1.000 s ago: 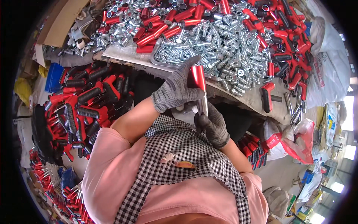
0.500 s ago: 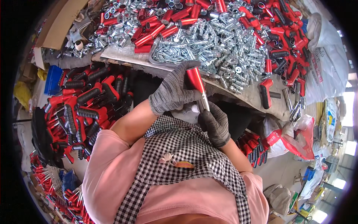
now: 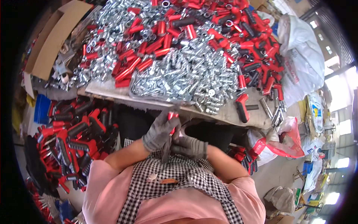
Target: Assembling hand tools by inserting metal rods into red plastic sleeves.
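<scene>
My left hand [image 3: 156, 133], in a grey knitted glove, is closed around a red metal tube [image 3: 172, 115]. The tube points away from me, held over my lap in front of the table edge. Just below it, my right hand [image 3: 191, 146], gloved the same way, has its fingers closed at the near end of that piece. Gloves cover most of the tube, so its silver lower part is hidden. A dark, blurred shape shows between the hands, and I cannot make out what it is.
Across the table lie heaped silver metal fittings [image 3: 179, 76] and red tubes, with red-and-black handles [image 3: 263, 52] at right. A pile of red-and-black handled tools [image 3: 72, 140] sits at my left, near a blue bin [image 3: 42, 109]. White-and-red bags [image 3: 278, 140] stand at right.
Both hands have come down and closer to my body with the red tube. The tube has turned from slanting to nearly end-on. The view has shifted, showing more of the table.
</scene>
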`<state>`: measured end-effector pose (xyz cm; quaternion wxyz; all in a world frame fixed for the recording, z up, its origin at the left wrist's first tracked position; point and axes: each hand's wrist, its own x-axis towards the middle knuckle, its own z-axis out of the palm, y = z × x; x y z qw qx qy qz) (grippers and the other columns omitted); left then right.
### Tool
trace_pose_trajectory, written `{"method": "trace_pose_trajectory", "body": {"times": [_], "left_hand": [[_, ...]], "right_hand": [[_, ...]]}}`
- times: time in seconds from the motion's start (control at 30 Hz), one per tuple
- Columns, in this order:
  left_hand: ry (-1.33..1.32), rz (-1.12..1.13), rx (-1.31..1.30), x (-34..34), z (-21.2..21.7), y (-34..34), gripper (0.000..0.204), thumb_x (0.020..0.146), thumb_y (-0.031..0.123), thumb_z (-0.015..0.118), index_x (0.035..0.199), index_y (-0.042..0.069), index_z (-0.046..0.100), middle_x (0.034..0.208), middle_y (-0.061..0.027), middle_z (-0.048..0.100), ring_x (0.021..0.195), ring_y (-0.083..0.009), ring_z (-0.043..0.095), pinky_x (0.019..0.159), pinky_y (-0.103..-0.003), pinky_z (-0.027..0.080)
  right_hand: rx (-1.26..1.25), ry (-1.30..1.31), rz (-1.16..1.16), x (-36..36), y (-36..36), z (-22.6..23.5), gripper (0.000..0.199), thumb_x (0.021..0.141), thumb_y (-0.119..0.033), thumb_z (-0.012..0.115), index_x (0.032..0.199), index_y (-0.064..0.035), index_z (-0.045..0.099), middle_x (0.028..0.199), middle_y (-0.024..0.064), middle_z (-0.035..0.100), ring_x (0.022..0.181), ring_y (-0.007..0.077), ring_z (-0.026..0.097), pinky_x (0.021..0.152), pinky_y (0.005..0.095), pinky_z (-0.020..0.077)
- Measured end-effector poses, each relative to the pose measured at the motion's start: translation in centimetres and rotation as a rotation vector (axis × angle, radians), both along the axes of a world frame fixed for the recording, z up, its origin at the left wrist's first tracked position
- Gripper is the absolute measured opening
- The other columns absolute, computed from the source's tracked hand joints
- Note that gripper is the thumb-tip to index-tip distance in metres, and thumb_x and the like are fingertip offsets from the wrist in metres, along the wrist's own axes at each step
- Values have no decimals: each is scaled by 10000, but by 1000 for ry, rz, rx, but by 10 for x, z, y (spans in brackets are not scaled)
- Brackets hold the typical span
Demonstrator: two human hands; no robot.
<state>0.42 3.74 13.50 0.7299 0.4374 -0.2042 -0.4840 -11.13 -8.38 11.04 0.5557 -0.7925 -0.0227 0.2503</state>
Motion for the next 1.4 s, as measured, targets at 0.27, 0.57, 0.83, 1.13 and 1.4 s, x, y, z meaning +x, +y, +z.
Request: {"method": "trace_pose_trajectory", "body": {"times": [0.27,0.57,0.83,1.13,1.4], "left_hand": [[275,-234,276,5,-1,14,263,792,136,629,1014,37,528,697,-57,554,538,-149,547,520,-284,478],[-6,-196,197,16,-8,10,260,789,193,709,915,38,542,658,-41,549,503,-133,556,466,-274,486],[-871,-10,247,31,0,4,450,752,299,752,1087,61,568,860,-103,625,778,-234,627,721,-344,500],[-1374,-256,356,14,-3,-15,358,747,327,738,930,50,604,811,-152,621,744,-335,622,701,-401,506],[-1182,-453,246,-2,-11,-15,358,759,316,700,967,46,591,799,-183,630,752,-357,628,671,-422,506]], "right_hand": [[-1019,-453,-765,69,-232,128,459,837,-336,635,1210,-76,571,1108,155,632,1014,309,615,887,378,477],[-1406,-489,-390,151,-333,101,192,775,-244,658,930,-131,673,1069,154,608,1033,340,569,954,436,422],[-1601,-324,-514,99,-267,166,185,830,-121,527,968,-65,637,976,191,651,890,350,637,765,437,501],[-654,-642,-229,-22,-78,101,213,789,-54,632,1002,-67,641,897,113,657,778,281,648,687,333,524],[-474,-713,-237,-61,-77,57,364,806,-160,665,1145,-60,576,949,134,636,790,286,645,706,377,526]]}}
